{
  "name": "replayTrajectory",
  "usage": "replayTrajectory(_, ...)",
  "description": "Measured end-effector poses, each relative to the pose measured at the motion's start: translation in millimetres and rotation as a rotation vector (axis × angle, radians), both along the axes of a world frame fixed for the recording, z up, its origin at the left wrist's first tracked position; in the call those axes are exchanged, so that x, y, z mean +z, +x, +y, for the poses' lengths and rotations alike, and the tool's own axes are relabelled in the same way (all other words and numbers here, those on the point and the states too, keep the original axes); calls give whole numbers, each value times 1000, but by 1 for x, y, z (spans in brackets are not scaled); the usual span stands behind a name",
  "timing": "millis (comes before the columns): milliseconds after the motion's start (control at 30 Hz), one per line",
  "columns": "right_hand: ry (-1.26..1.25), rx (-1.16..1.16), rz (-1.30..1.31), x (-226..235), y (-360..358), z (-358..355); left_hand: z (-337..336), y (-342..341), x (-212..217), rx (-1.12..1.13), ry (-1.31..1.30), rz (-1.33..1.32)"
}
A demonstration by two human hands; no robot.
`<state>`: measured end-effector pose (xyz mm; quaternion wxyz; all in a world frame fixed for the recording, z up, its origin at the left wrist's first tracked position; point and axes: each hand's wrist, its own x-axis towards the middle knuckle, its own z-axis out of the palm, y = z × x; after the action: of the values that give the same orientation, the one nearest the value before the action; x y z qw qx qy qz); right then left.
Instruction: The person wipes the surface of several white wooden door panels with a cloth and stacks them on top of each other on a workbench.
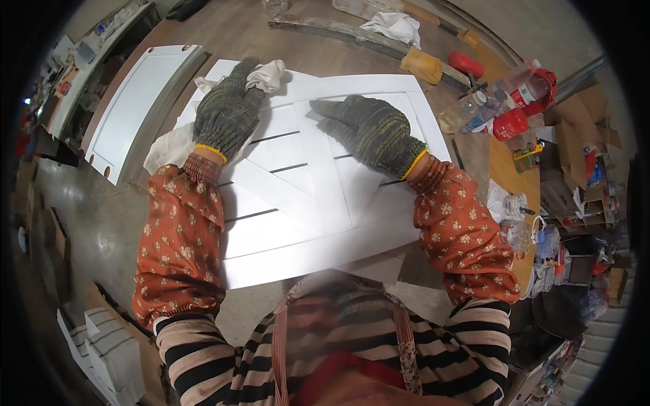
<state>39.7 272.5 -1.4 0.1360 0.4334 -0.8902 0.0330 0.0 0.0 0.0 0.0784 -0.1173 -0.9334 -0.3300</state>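
A white panel (284, 252) with a raised frame, diagonal strips and dark grooves lies before me on the table. Both hands wear dark knitted gloves with yellow cuffs. At the panel's far left, my left hand (229, 111) is closed on a crumpled white rag (267, 76); more of the cloth shows under the wrist. My right hand (372, 132) rests on the panel's right half, fingers pointing left. Beneath its fingers a thin grey piece of sandpaper (333, 130) shows in part, pressed to the surface.
Another white panel (139, 108) lies at the left. Along the far right stand a yellow sponge-like block (421, 66), a red bottle (466, 65) and several plastic bottles (462, 111). A long worn bar (338, 32) lies at the back. Cardboard boxes (575, 139) stand at the right.
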Motion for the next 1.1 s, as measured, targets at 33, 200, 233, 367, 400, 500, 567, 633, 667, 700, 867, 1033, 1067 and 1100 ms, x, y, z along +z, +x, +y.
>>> replayTrajectory(33, 5, -2, -26, 0, 1, -5, 1, 7, 7, 55, 38, -23)
replayTrajectory(200, 31, -23, -162, 13, 1, -9, 0, 2, -7, 72, 128, 153)
replayTrajectory(233, -13, 22, -109, 5, 0, -4, -5, -4, -15, 16, 93, 200)
replayTrajectory(367, -58, 52, 28, -15, -2, 1, -3, -6, -15, -85, 197, 137)
replayTrajectory(400, -107, 46, 25, -19, -3, 0, -5, -8, -18, -114, 126, 219)
replayTrajectory(500, -189, -1, 3, -28, -4, -5, -12, -11, -29, -164, -32, 386)
replayTrajectory(567, -169, -54, -18, -29, -1, -8, -12, -8, -28, -159, -91, 454)
replayTrajectory(633, -164, -89, -11, -31, 2, -9, -15, -13, -33, -194, -204, 640)
replayTrajectory(667, -169, -98, -21, -31, 2, -10, -14, -14, -34, -187, -153, 602)
replayTrajectory(700, -176, -107, -34, -32, 2, -10, -10, -13, -30, -181, -102, 562)
replayTrajectory(867, -94, -175, -143, -28, 0, -15, 5, -3, -12, -41, 163, 133)
replayTrajectory(1033, -69, -225, -205, -19, 2, -20, 2, -7, -16, -43, 135, 178)
replayTrajectory(1067, -52, -210, -233, -16, 4, -19, 2, -4, -14, -34, 155, 132)
replayTrajectory(1100, -40, -216, -234, -15, 5, -19, 0, -4, -13, -21, 174, 90)
